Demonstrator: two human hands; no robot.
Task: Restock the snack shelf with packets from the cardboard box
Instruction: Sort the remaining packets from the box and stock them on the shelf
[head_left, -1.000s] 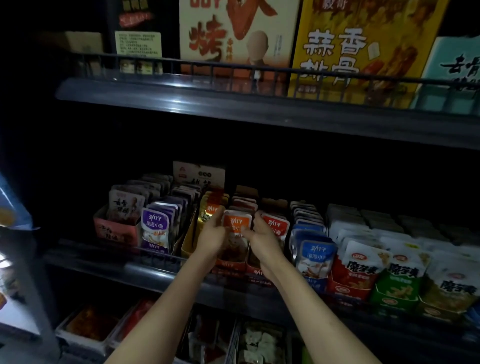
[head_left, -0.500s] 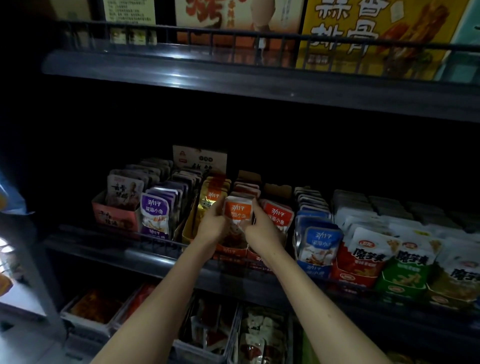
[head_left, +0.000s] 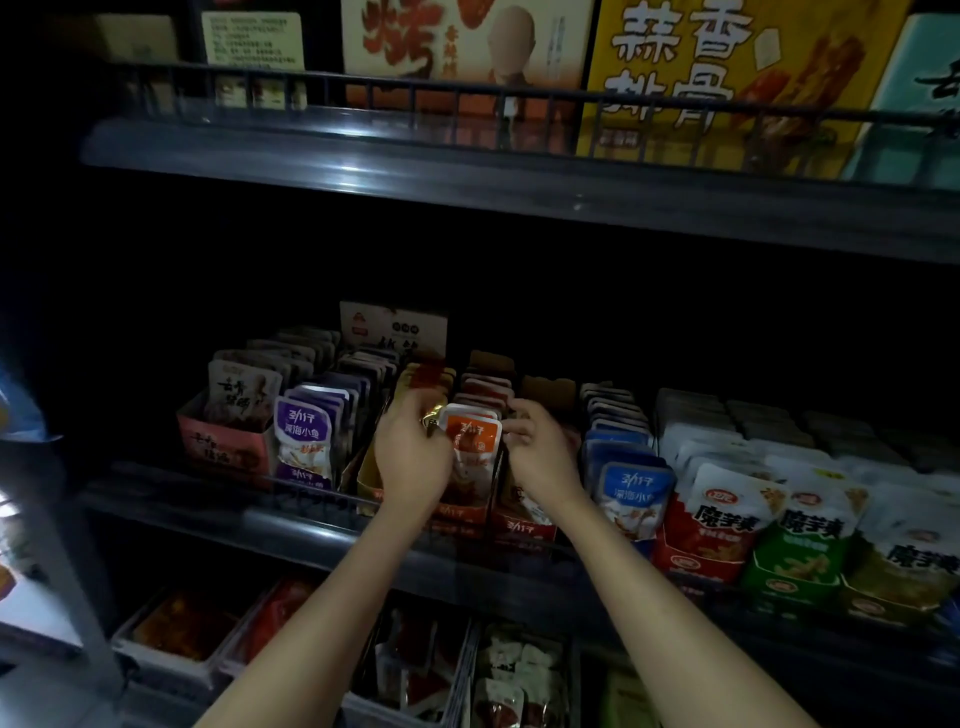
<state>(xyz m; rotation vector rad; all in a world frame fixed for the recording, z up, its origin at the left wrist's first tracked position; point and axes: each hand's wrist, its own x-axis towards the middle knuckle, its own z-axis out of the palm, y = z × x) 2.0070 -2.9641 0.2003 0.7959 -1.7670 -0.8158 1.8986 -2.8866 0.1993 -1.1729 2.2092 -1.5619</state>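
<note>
- Reaching into the snack shelf (head_left: 291, 525), you have both hands at the middle rows of packets.
- The orange packet (head_left: 471, 447) stands upright at the front of its row on that shelf, between your two hands.
- Your left hand (head_left: 413, 457) is curled round the top of a gold packet (head_left: 434, 415), which sits in the row just left of the orange packet.
- Your right hand (head_left: 540, 460) has its fingers (head_left: 519, 428) bent against the right edge of the orange packet. In this dim light it seems to pinch that edge.
- Purple packets (head_left: 304, 441) stand in the row to the left, and blue packets (head_left: 631, 493) in the row to the right.
</note>
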